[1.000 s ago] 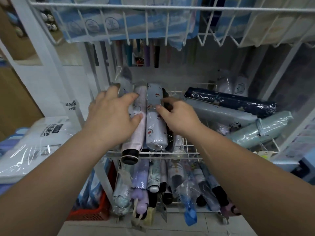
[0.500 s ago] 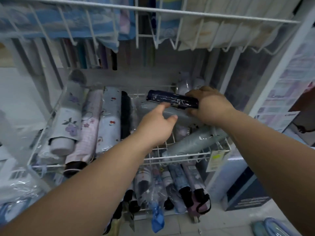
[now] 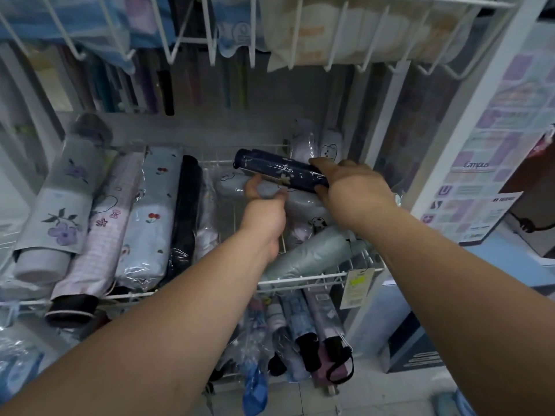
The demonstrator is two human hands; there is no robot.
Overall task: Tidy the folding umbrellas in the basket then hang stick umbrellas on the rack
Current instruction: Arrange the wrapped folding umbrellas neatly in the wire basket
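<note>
Head view: gripping one end of navy umbrella (image 3: 279, 172) with right hand (image 3: 351, 190), fingers (image 3: 322, 192) curled round it, raised over basket (image 3: 300, 280). Touching grey umbrella (image 3: 303, 204) just below with left hand (image 3: 264, 211), fingers (image 3: 280, 196) half curled; cannot tell whether pinching.

Bare gap in basket (image 3: 300, 280), umbrellas (image 3: 135, 220) packed left, wire shelf (image 3: 300, 63) overhead

The white wire basket (image 3: 300, 281) holds sleeved umbrellas. Left of the grip of the right hand (image 3: 351, 190) on the navy umbrella (image 3: 279, 171) lies a row of four (image 3: 150, 217). Just beneath the grip lies a pale grey umbrella (image 3: 303, 204), and nearer, a grey-green umbrella (image 3: 312, 250).
</note>
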